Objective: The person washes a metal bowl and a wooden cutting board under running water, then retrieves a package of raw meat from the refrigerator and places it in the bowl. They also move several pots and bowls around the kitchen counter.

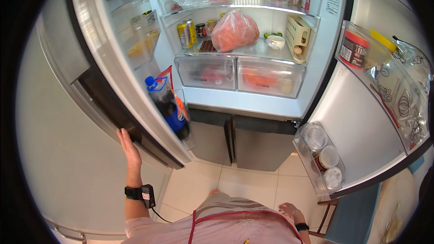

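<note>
A refrigerator stands before me with both upper doors swung apart. My left hand (pixel 130 150) lies against the outer edge of the left refrigerator door (pixel 112 98), fingers stretched upward; part of the hand is hidden, so its grip is unclear. My right hand (pixel 291 210) hangs low by my waist, slightly blurred, with loose fingers and nothing seen in them. In the left door's lower rack is a large cola bottle (pixel 169 108) with a blue cap. A tied plastic bag of pinkish-orange food (pixel 234 32) fills the middle of the shelf.
Beer-type cans (pixel 186 34), a small bowl (pixel 275 42) and a cream egg holder (pixel 297 37) share that shelf. Two clear drawers (pixel 205 73) sit below. The right door (pixel 366 115) carries a red-lidded jar (pixel 354 48) and lidded containers (pixel 328 157). A blue chair (pixel 354 213) stands at right.
</note>
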Tool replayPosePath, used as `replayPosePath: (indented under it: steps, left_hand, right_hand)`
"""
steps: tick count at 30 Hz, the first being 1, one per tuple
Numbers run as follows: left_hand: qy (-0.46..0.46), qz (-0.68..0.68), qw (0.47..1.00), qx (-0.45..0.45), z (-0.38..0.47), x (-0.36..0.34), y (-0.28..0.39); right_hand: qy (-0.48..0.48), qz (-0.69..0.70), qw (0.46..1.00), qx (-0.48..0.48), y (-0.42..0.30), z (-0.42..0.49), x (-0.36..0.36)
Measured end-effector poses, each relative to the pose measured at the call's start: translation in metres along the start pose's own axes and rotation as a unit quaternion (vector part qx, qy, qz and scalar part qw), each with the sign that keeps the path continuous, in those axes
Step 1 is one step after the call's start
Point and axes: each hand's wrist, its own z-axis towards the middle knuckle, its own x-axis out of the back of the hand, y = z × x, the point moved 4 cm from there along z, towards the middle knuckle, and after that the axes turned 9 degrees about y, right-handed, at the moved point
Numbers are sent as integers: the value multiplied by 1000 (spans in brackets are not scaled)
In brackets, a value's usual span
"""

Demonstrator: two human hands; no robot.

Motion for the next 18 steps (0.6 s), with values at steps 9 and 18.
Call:
replayPosePath:
  steps: [9, 18]
  left_hand:
    - [134, -239, 946, 174, 107, 69, -106]
    - [265, -290, 874, 287, 140, 105, -156]
  right_hand:
    - [3, -46, 945, 323, -347, -3, -51]
    - [191, -100, 772, 597, -717, 33, -46]
